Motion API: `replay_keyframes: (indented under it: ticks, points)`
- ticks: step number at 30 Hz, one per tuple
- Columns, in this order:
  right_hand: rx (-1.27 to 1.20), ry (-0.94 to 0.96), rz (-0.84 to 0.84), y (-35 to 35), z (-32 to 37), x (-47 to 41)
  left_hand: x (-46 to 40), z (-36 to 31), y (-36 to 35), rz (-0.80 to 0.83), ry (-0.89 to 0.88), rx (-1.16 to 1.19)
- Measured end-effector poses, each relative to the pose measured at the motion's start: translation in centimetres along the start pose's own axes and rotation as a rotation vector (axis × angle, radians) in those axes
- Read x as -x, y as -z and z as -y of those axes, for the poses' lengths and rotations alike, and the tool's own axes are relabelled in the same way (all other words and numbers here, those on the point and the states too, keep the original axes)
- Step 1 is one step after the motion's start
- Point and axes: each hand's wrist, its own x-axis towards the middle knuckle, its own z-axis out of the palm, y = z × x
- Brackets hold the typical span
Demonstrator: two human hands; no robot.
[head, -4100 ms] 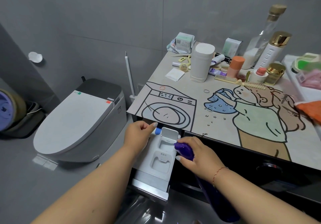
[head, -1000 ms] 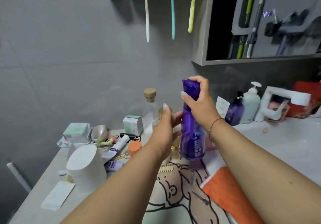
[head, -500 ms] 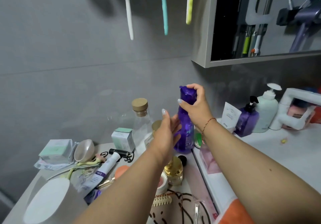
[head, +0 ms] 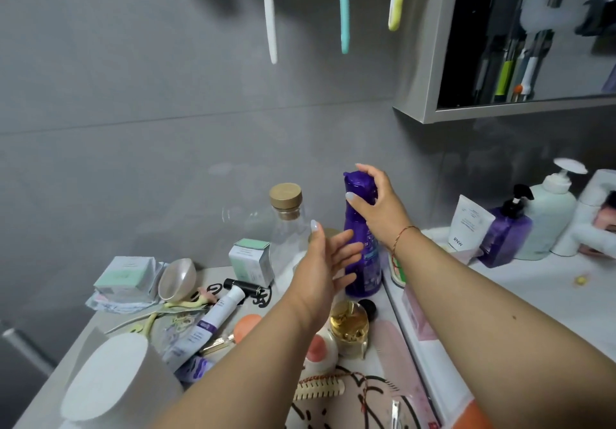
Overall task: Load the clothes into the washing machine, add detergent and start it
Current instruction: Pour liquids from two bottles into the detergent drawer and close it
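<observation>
The purple detergent bottle (head: 368,278) stands upright at the back of the cluttered counter, against the grey wall. My right hand (head: 376,202) grips its cap and neck from the right, thumb on the front. My left hand (head: 320,272) is open with fingers spread, just left of the bottle's lower body, fingertips at or very near it. The washing machine, its drawer and the clothes are out of view; only a strip of the cartoon mat (head: 353,405) on the machine's top shows at the bottom.
Close around the bottle are a clear glass bottle with a cork cap (head: 286,215), a gold-lidded jar (head: 348,325), a white tube (head: 213,318) and a small box (head: 250,258). A white cylinder (head: 106,378) stands front left. Pump bottles (head: 506,238) line the right. Toothbrushes (head: 343,12) and a mirror cabinet (head: 520,45) hang above.
The bottle has come down from in front of me to stand at the back of the counter. My left hand has opened and drawn slightly off it. My view has tilted up from the drawer.
</observation>
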Motion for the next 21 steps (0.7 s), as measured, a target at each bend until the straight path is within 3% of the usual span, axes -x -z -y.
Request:
replay_keyframes:
  ticks: [4, 6, 8, 13, 16, 21]
  points:
    - [0.199, 0.167, -0.394, -0.2, 1.7, 1.1, 0.5, 0.1, 1.4, -0.043, -0.017, 0.022]
    - [0.173, 0.259, -0.491, -1.1, 3.5, 2.3, 0.8, 0.1, 2.3, -0.081, -0.054, 0.041]
    - [0.187, 0.260, -0.370, -2.8, 4.7, 3.1, 1.4, 0.1, 3.4, -0.142, -0.084, 0.062]
    - [0.528, -0.082, 0.045, -7.5, 4.9, 2.4, 3.6, -0.4, 6.2, -0.260, -0.121, 0.088]
    - [0.518, -0.216, 0.116, -8.9, 4.5, 1.4, 4.9, -1.0, 7.4, -0.296, -0.135, 0.095]
    - [0.603, -0.114, 0.094, -11.0, 4.8, 1.3, 7.0, -1.9, 9.6, -0.356, -0.178, 0.064]
